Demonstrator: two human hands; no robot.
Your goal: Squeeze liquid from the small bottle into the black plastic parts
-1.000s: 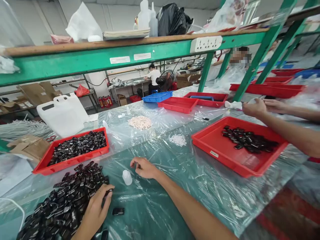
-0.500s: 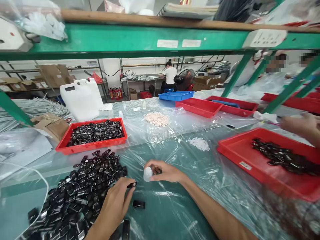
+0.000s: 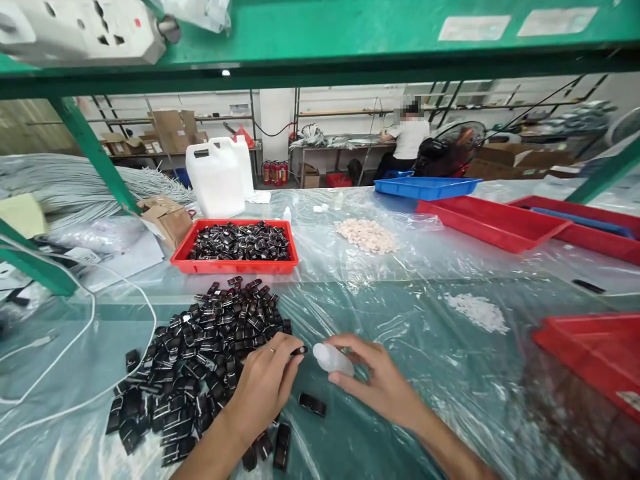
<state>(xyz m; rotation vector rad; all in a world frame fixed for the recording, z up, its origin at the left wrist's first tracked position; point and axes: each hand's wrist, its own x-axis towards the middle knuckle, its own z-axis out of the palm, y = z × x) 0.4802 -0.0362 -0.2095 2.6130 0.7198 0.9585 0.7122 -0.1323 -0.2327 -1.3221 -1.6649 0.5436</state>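
Observation:
Between the thumb and fingers of my left hand (image 3: 267, 377) is a small black plastic piece (image 3: 299, 351), mostly hidden by the fingers. My right hand (image 3: 383, 377) grips a small white translucent bottle (image 3: 333, 359), tilted with its top towards the black piece; a narrow gap separates the two. Under and left of my left hand spreads a heap of black plastic pieces (image 3: 200, 360). One loose black piece (image 3: 313, 405) lies on the plastic-covered table below my hands, and another (image 3: 282, 445) is nearer the front edge.
A red tray (image 3: 235, 267) full of black pieces stands behind the heap. Beyond my hands lie a pile of pale discs (image 3: 367, 237) and white bits (image 3: 477, 312). Another red tray (image 3: 590, 360) is at right. White cables (image 3: 150, 313) cross the left side; a green beam (image 3: 325, 33) spans overhead.
The view has swung left, so things appear further right. The bottle in my right hand has turned from end-on to tilted, its top now close to the black piece in my left hand.

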